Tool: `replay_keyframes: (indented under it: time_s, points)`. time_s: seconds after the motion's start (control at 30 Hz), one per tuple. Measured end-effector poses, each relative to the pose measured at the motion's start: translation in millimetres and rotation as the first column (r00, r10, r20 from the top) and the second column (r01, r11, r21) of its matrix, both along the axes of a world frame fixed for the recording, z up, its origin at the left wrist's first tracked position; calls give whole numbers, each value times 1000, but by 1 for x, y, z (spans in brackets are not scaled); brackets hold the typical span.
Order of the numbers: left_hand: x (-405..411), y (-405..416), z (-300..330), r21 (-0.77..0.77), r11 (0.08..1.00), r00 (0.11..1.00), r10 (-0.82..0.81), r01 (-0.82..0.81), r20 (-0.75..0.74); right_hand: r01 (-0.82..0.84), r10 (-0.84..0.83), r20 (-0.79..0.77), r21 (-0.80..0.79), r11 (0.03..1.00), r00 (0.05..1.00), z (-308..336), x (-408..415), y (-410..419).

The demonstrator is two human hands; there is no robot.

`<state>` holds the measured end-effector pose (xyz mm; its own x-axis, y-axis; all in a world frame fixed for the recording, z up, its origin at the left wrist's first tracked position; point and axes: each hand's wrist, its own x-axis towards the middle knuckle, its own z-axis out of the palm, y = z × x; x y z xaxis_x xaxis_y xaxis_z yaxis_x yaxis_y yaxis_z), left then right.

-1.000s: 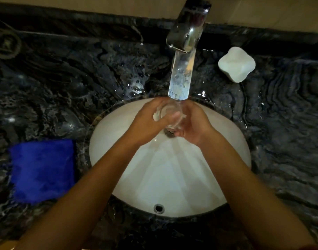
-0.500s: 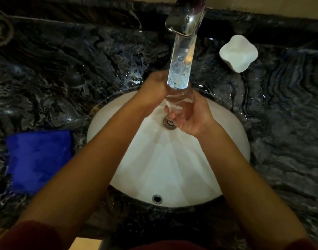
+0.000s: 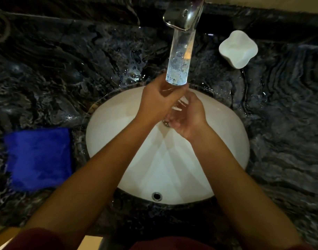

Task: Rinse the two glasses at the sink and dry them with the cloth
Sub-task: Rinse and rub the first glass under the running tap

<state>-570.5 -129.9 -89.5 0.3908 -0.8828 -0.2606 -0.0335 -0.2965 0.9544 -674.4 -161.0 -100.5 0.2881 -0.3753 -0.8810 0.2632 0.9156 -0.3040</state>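
Right hand (image 3: 188, 117) is gripping a clear glass (image 3: 180, 105) under the faucet stream (image 3: 180, 64) at twelve o'clock, letting water run over it while left hand (image 3: 159, 99) is clasping its upper part.

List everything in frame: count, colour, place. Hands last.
glass: one visible, clear, held in both hands under the water stream
tap: one, chrome, top centre, water running
sink: one, white, oval, set in the counter
cloth: one, blue, on the counter left of the sink
dish: one, white, on the counter right of the tap
counter: one, dark marbled stone, wet near the tap
left hand: grip on the glass
right hand: grip on the glass
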Motion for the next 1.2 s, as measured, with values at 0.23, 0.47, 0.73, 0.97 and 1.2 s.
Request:
replay_keyframes:
  time_s: [0.23, 0.47, 0.73, 0.97, 1.2]
  points:
    - [20, 7, -5, 205, 973, 966, -148, 104, 211, -504, 271, -529, -365, 783, 804, 13, -15, -9]
    - [21, 17, 7, 444, 893, 788, 220, 75, -575, -699, 128, -706, -627, 343, 696, 16, -8, 5]
    - [12, 27, 10, 229, 972, 905, 150, -61, -399, -544, -3, -605, -717, 436, 796, 5, 2, 6]
    - [46, 60, -1, 256, 934, 947, -180, 249, -267, -622, 427, -490, -361, 695, 760, 6, 6, -10]
    - [46, 69, 12, 425, 880, 974, -222, 214, -32, -812, 668, -467, -255, 526, 579, 18, 5, -15]
